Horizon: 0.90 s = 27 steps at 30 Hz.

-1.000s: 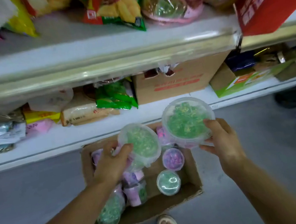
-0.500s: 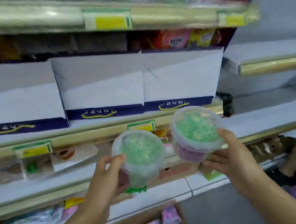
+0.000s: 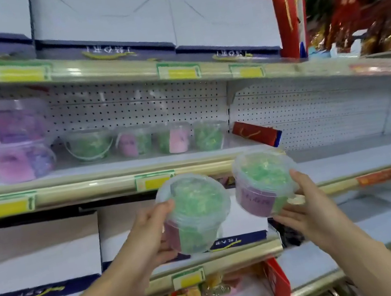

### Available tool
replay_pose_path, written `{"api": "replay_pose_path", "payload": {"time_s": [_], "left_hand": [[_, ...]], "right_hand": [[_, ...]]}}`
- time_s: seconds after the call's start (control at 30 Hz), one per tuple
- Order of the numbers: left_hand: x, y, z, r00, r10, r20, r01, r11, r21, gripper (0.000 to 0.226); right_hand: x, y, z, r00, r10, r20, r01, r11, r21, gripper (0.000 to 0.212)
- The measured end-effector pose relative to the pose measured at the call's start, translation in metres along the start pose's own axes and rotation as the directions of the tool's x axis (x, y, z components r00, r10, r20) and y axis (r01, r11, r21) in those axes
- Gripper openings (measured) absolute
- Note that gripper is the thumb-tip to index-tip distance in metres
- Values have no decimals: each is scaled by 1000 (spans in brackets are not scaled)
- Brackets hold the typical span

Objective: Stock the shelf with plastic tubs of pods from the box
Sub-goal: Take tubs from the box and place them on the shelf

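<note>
My left hand (image 3: 149, 234) grips a clear plastic tub of green pods (image 3: 196, 214) with a purple label, held tilted below the shelf edge. My right hand (image 3: 303, 205) grips a second tub of green pods (image 3: 264, 183), a little higher and to the right. Both tubs are in front of the shelf (image 3: 105, 167) where a row of green tubs (image 3: 89, 146) and stacked purple tubs (image 3: 18, 150) stand. The box is out of view.
A red packet (image 3: 256, 133) lies on the shelf right of the tub row. White cartons with blue bands (image 3: 102, 16) fill the shelf above and the one below. The shelf section further right (image 3: 343, 152) shows bare boards. Snack bags (image 3: 192, 295) lie lower down.
The view has swung up from the box on the floor to the upper shelves. Both hands have risen with their tubs towards the shelf holding the tub row.
</note>
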<state>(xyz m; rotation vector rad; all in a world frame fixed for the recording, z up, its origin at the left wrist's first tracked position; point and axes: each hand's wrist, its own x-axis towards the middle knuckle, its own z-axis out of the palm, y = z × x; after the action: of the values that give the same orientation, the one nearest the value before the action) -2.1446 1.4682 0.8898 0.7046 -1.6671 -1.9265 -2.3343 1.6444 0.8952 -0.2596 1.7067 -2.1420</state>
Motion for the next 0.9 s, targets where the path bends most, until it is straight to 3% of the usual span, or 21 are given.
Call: {"api": "replay_pose_path", "payload": {"time_s": [0.4, 0.5, 0.63, 0.7, 0.8, 0.9], "left_hand": [[79, 87, 64, 994, 56, -94, -52, 998, 40, 19], [105, 98, 75, 989, 33, -144, -28, 999, 37, 28], [129, 102, 83, 983, 12, -184, -3, 999, 46, 26], [138, 102, 86, 980, 4, -199, 6, 999, 46, 28], [149, 100, 88, 977, 3, -214, 8, 999, 49, 39], [157, 98, 90, 977, 7, -214, 7, 998, 64, 42]], "right_hand": [[116, -88, 19, 998, -50, -25, 47, 994, -103, 62], [156, -100, 27, 996, -60, -65, 51, 990, -128, 65], [201, -102, 31, 992, -83, -98, 48, 947, -319, 61], [212, -102, 28, 990, -128, -67, 73, 842, -534, 47], [218, -101, 24, 969, -246, 27, 166, 569, -805, 30], [223, -91, 22, 914, -399, 73, 240, 386, -891, 57]]}}
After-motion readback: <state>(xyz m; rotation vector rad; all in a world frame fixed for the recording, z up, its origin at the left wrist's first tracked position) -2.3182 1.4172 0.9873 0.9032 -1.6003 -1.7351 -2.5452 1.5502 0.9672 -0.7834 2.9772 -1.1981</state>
